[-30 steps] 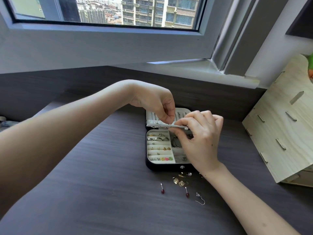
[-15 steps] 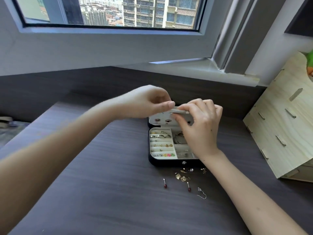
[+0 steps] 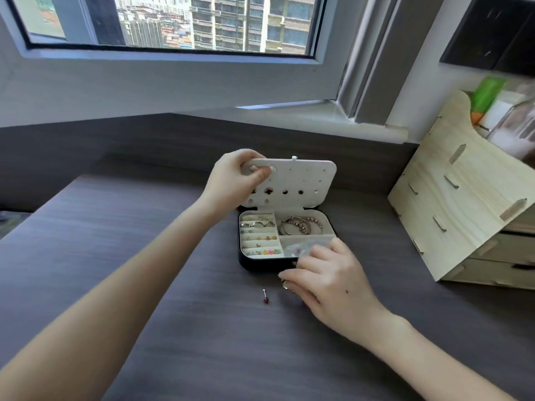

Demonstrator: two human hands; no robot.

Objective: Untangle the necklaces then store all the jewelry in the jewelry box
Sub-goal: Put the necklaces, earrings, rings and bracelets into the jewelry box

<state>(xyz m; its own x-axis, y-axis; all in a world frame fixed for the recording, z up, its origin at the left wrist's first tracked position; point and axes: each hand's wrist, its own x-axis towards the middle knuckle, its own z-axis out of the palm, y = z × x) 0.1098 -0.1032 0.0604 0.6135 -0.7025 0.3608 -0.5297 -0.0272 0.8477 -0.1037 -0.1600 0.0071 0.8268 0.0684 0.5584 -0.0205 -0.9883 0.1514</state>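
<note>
The black jewelry box (image 3: 262, 265) lies open on the dark desk. Its white earring panel (image 3: 307, 180) stands flipped up, and my left hand (image 3: 231, 182) pinches its upper left corner. Rings (image 3: 257, 224) fill the left slots, bracelets (image 3: 301, 225) lie in the upper right compartment, and a clear bag (image 3: 304, 245) sits below them. My right hand (image 3: 330, 282) is down on the desk in front of the box, its fingertips closed on a small gold earring (image 3: 285, 285). A red bead stud (image 3: 265, 298) lies loose to its left. Other loose pieces are hidden under the hand.
A pale wooden drawer organizer (image 3: 463, 204) stands at the right, close to the box. Behind the desk (image 3: 144, 256) runs a dark raised back edge, with the window sill (image 3: 318, 117) above it.
The panel has swung from half raised to fully upright. My right hand let go of it and dropped to the loose earrings in front of the box. My left hand stays on the panel.
</note>
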